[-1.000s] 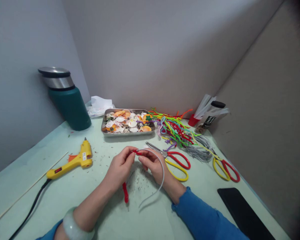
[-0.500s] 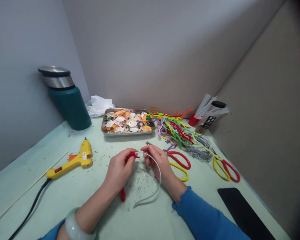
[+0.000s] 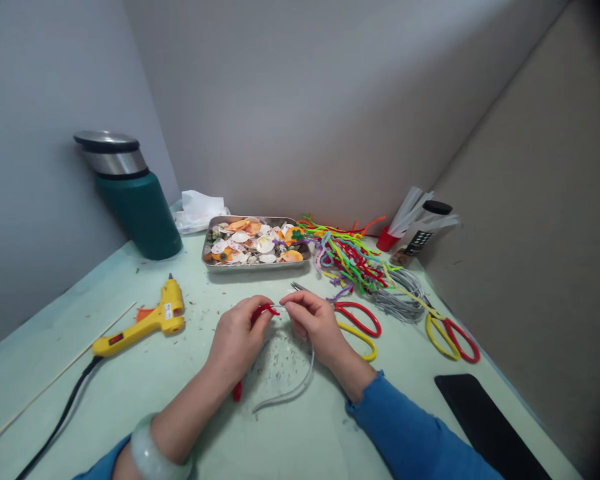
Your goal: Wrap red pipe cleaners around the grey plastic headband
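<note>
My left hand (image 3: pixel 240 333) is closed in a pinch on a fuzzy red pipe cleaner (image 3: pixel 266 311), which seems to be wound round a thin grey curved band (image 3: pixel 300 387). A red-covered end (image 3: pixel 237 391) hangs below that hand. Close by on the right, my right hand (image 3: pixel 313 323) pinches the bare grey band between thumb and fingers. From under its palm the band bends down and back left to a free end above the table. The fingers hide part of the wrapping.
Scissors (image 3: pixel 357 320) lie just beyond my right hand, with another pair (image 3: pixel 450 339) farther right. Behind are a metal tray (image 3: pixel 257 268) of shells, a heap of colourful pipe cleaners (image 3: pixel 350 260) and a grey bundle (image 3: pixel 400 300). A yellow glue gun (image 3: pixel 155 320) and green bottle (image 3: pixel 145 213) stand left.
My right fingers have closed on the band near the red wrapping. The band's free loop has swung lower and left, and the hanging red end has shifted slightly left.
</note>
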{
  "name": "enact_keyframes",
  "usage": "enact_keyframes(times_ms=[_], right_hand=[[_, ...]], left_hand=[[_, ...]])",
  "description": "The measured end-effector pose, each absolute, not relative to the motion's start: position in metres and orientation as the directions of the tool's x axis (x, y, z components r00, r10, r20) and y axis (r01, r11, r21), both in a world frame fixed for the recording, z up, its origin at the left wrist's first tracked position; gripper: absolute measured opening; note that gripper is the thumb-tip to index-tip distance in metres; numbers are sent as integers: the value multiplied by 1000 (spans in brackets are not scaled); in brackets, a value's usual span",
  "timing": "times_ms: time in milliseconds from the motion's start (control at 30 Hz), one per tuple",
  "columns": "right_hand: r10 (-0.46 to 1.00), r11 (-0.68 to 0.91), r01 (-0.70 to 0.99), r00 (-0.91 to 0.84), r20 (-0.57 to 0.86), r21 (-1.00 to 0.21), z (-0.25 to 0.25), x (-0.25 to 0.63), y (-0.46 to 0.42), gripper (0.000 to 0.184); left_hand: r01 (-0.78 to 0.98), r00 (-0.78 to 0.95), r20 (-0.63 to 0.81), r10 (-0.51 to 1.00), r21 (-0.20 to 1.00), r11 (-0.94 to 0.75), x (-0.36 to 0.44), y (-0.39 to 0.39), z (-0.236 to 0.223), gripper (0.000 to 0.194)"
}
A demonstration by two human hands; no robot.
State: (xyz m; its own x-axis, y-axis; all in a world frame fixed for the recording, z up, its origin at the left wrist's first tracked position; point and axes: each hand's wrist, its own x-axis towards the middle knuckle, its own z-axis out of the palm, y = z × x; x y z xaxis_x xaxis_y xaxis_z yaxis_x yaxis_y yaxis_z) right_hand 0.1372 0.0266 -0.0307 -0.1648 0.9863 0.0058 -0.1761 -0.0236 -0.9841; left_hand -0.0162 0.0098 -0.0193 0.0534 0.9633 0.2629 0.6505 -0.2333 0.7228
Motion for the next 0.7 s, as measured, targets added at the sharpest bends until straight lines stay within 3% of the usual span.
enact_keyframes(times_ms=[400, 700], right_hand=[[981, -24, -153, -196, 6, -988, -30, 139, 29, 13], [914, 341, 130, -277, 296, -931, -34, 145, 32, 16]], left_hand=[[623, 75, 232, 970, 749, -227, -20, 12, -21, 25], [619, 123, 147, 981, 761, -192, -21, 13, -18, 27]])
